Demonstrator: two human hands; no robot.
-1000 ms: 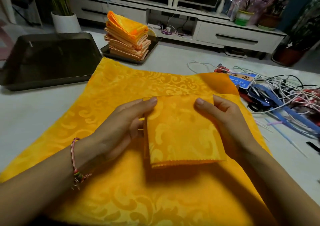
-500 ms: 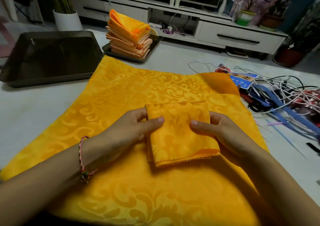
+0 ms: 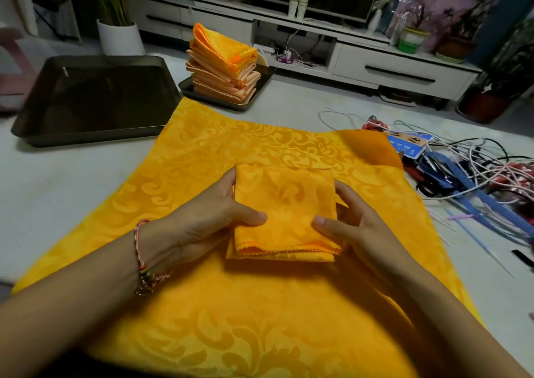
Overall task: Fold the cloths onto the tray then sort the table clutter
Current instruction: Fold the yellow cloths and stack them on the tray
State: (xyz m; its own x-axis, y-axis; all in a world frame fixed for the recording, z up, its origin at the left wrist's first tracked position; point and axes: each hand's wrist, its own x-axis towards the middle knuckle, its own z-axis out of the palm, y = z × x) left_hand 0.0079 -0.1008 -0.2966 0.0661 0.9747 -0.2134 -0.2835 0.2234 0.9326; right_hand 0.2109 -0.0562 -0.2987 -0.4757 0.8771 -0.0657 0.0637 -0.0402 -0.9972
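- Head view, change: Both hands have been shifted from the far edge of the folded cloth [image 3: 286, 204] to its two sides, and the thumbs have been brought down onto its upper face near the scalloped front edge.
- Head view, left hand [image 3: 208, 221]: the left side of the folded cloth is pinched, thumb on top and fingers tucked beneath. A woven bracelet [image 3: 141, 250] is worn at the wrist.
- Head view, right hand [image 3: 355, 227]: the right side is pinched in mirror fashion, thumb on top and fingers hidden below. The two-sided grip is judged to keep the layers from slipping apart when lifted.
- Head view, location: the folded cloth is held over the middle of a spread cloth [image 3: 231, 334], which is laid flat on the table [image 3: 57, 189], presumably next to be folded. From the shadow below its front edge, the folded cloth appears slightly raised.
- Head view, destination: a stack of folded cloths [image 3: 225, 65] is seen on a small tray [image 3: 219, 105] beyond the spread cloth. The held piece is judged ready for transfer there.
- Head view, surroundings: a large dark tray [image 3: 86, 139] is placed at the far left. Tangled cables [image 3: 476, 169] and a blue card [image 3: 410, 146] are left unsorted at the right.
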